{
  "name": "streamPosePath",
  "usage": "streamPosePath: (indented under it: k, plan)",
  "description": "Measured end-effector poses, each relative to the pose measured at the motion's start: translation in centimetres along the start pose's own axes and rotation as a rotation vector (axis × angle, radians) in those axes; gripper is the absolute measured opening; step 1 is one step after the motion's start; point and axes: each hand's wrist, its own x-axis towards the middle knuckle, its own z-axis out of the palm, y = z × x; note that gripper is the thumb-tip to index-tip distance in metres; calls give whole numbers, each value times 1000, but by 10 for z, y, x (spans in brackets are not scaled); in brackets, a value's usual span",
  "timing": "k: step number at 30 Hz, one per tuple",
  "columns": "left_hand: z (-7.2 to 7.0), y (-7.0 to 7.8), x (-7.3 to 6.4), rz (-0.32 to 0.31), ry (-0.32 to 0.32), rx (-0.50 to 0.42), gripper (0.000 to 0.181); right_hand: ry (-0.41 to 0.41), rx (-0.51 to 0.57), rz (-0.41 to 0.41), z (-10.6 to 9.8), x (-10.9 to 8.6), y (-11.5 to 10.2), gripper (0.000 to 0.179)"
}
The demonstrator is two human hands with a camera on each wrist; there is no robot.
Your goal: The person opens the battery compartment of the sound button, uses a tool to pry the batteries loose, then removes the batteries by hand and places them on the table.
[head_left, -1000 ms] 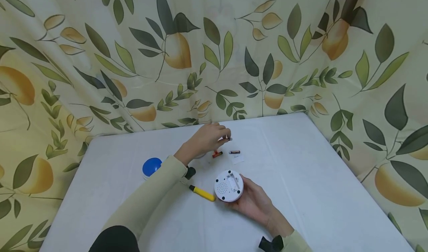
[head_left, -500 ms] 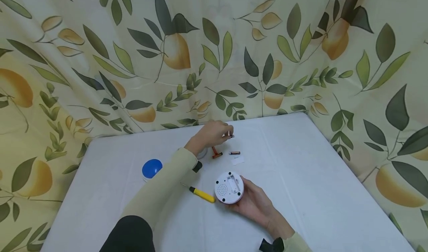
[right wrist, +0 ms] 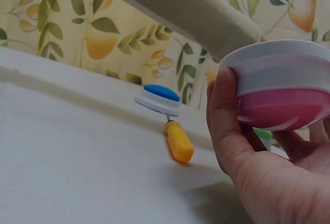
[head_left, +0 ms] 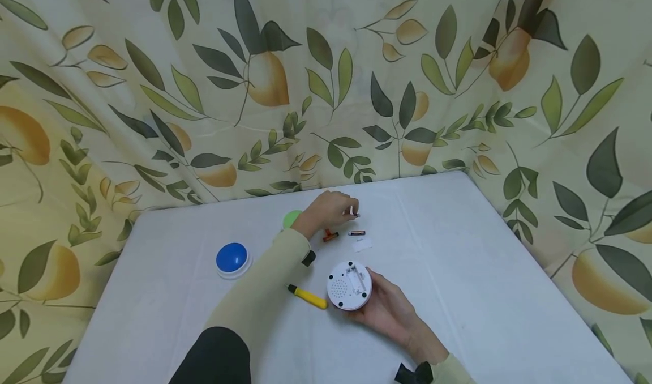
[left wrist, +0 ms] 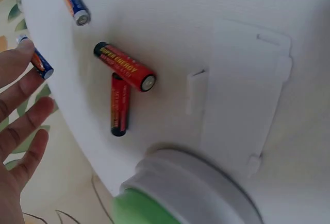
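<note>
Battery compartment in head view only

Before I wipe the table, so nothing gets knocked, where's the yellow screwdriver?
In the head view, the yellow screwdriver lies on the table, left of the round device in the right hand.

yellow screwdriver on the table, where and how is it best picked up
The screwdriver lies flat, so its thick yellow handle is probably best held round the middle, from above and the near side; its thin metal shaft points away, toward the blue-topped button.
</note>
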Motion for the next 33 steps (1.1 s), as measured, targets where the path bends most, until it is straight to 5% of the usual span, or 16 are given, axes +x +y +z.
streamPosePath:
  k: [12, 33]
  plan:
    - [22, 0, 5, -14, -27, 18, 15, -5, 3, -17, -3, -2, -1, 51]
    - [28, 5, 9, -62, -70, 21, 15, -2, -8, -35, -3, -3, -4, 53]
